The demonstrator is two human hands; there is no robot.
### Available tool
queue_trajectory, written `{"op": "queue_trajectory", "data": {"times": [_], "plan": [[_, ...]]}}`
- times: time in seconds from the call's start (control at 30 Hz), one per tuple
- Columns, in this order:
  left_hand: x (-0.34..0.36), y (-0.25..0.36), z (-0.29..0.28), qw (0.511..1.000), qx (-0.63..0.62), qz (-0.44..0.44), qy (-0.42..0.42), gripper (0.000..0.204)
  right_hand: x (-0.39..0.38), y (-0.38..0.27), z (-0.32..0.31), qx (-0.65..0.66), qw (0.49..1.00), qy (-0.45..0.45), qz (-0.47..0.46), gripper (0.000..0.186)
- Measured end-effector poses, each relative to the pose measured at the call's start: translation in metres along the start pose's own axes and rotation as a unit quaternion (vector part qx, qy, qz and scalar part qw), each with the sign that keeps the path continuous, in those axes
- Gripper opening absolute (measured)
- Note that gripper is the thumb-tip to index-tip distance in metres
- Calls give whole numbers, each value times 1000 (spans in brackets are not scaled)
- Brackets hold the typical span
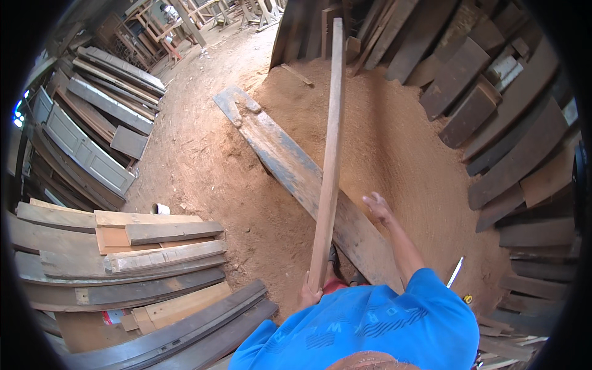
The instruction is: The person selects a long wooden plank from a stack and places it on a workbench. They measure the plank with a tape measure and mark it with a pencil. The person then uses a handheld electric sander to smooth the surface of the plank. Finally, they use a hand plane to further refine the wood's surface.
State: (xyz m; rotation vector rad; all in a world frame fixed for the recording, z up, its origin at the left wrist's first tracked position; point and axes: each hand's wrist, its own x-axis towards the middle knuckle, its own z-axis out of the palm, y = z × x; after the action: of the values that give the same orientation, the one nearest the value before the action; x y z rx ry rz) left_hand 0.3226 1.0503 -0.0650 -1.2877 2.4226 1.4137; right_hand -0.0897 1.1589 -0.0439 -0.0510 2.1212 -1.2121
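Note:
My left hand grips the lower end of a long, narrow wooden beam, which runs from my body toward the top of the picture. Beneath it, a wide, weathered plank with grey-blue patches lies diagonally, with a notched piece at its far end. My right hand is raised to the right of the beam, over that plank, with fingers apart and nothing in them. My shoe shows partly behind the beam, near my left hand. A silvery straight strip and a small yellow object are at my right side.
Sawdust covers the floor. Stacked boards lie at lower left; panels and planks line the upper left. Many dark boards stand along the right. A white container sits at left. Wooden frames stand in the background.

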Motion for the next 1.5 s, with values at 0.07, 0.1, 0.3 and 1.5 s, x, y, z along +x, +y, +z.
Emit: {"op": "queue_trajectory", "data": {"times": [0.07,0.1,0.3,1.5], "plan": [[2,-15,3,999,-13,42,6,90,30,-35,11,40,998,-4,-51,91],[6,-24,6,998,-24,61,-4,91,55,-42,19,57,995,16,-81,93],[4,39,-43,985,20,-120,-123,87,138,-97,35,191,981,-18,-26,93],[113,-48,7,939,-211,-104,-250,56,148,-61,81,413,904,-115,10,73]]}}
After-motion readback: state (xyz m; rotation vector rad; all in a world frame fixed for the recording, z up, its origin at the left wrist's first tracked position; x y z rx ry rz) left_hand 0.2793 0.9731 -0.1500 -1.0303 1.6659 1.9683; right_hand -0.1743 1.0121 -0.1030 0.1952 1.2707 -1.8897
